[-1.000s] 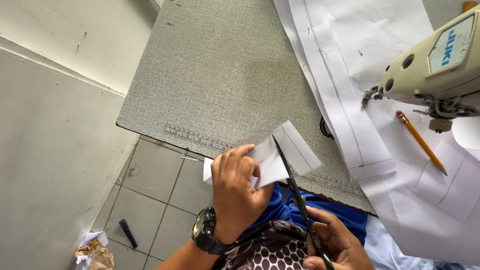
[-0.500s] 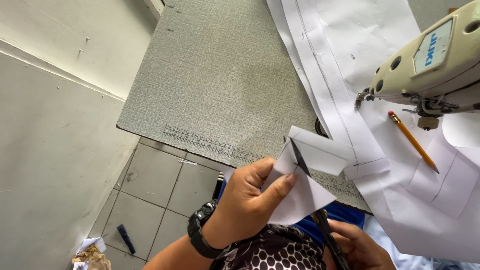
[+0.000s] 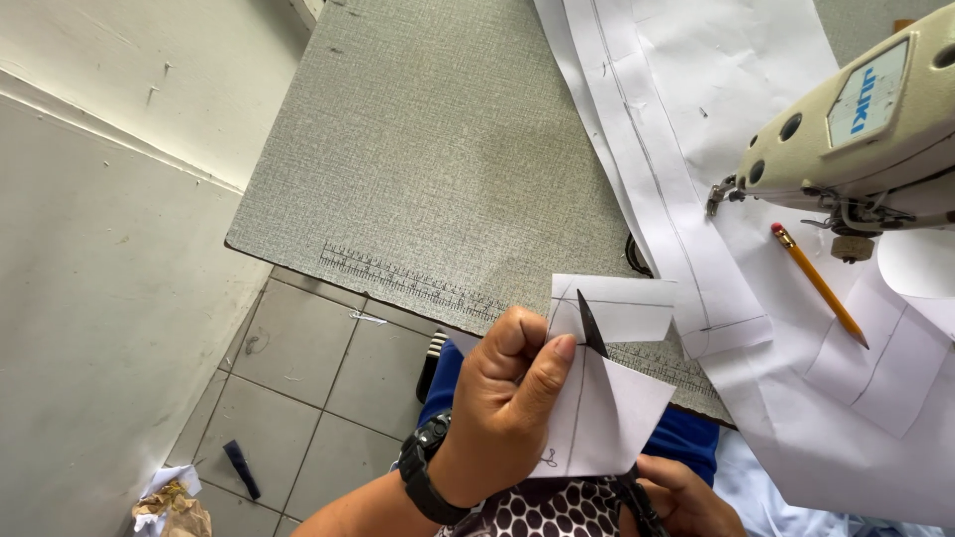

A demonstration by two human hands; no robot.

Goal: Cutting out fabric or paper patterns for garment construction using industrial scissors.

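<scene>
Floor, far left: crumpled paper scrap point(image 3: 171, 500) and small dark object point(image 3: 242, 468) are lying on grey tiles.

Table point(image 3: 438, 159): grey textured top w/ printed ruler strip along near edge, taking up centre of view.

Left hand point(image 3: 512, 403): wearing black wristwatch point(image 3: 426, 479); fingers curled tight, thumb pressing down, pinching white paper piece point(image 3: 602, 398) just off table's near edge.

Paper piece: white, pencil lines on it, upper part point(image 3: 622, 308) folding away along the cut, being held in front of person's lap.

Scissors point(image 3: 591, 326): dark blade tip is poking up through paper beside the thumb; handles mostly hidden under paper.

Right hand point(image 3: 686, 502): bottom edge of view, prob. closed round scissor handles, grip only partly showing.

Right side: long white pattern sheets point(image 3: 686, 149) are lying across table; yellow pencil point(image 3: 819, 283) resting on them; cream sewing machine head point(image 3: 856, 119) is overhanging them.
</scene>
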